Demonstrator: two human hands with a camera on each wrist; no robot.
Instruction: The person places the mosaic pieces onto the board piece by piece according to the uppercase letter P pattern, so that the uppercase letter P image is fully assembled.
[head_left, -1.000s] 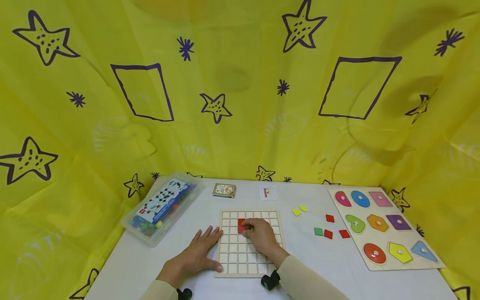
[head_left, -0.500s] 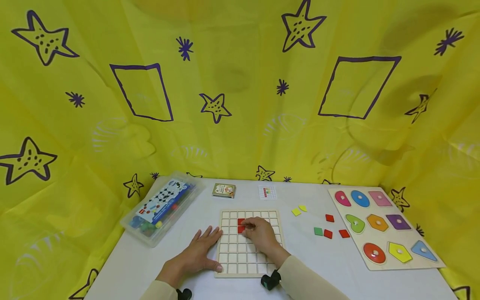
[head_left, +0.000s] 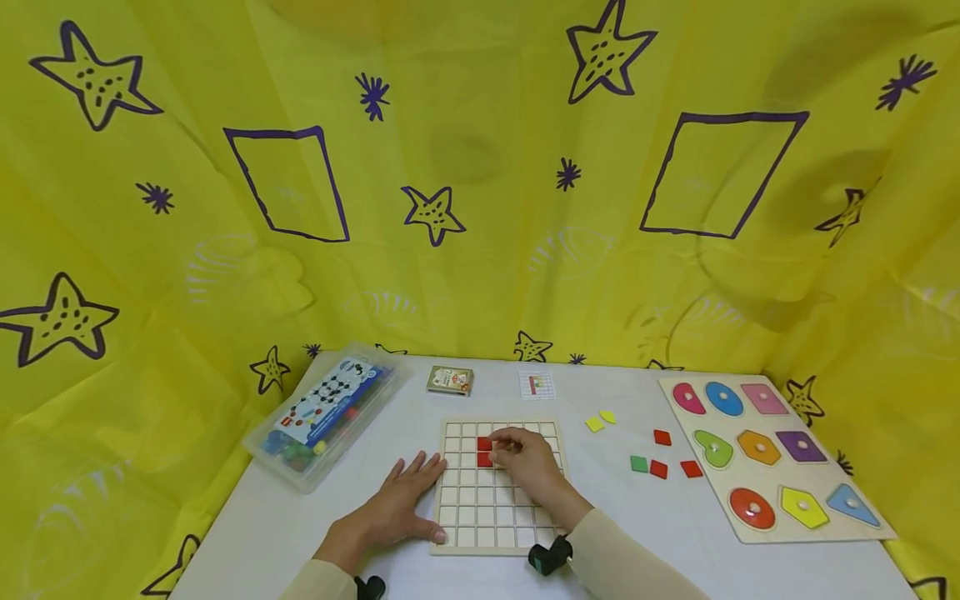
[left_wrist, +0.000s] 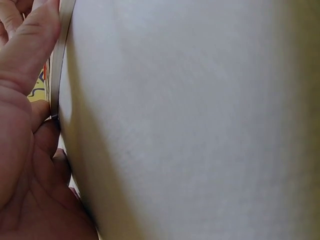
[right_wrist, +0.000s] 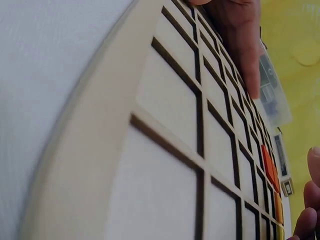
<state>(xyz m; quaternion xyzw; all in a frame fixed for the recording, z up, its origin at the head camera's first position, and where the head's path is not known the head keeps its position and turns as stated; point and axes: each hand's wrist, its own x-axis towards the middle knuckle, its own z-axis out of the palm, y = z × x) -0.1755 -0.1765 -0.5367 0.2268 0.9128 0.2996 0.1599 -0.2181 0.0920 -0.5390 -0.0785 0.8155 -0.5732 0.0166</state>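
Note:
My left hand lies spread on the table, its fingertips and thumb at the left edge of the wooden grid board. In the left wrist view its thumb reaches to the board's side. Two red square tiles, the upper tile and the lower tile, sit in neighbouring cells. My right hand hovers over the board just right of them, fingers loosely bent. In the right wrist view its fingertips show apart with nothing seen between them; a red tile lies nearby.
Loose tiles lie right of the board: yellow pieces, several red tiles and a green tile. A shape puzzle board stands further right. Behind are a pattern card, a small card box and a plastic case.
My right hand has shifted slightly to the right, its fingertips drawing back from the red tiles, which stay in their cells. The left hand has kept its place.

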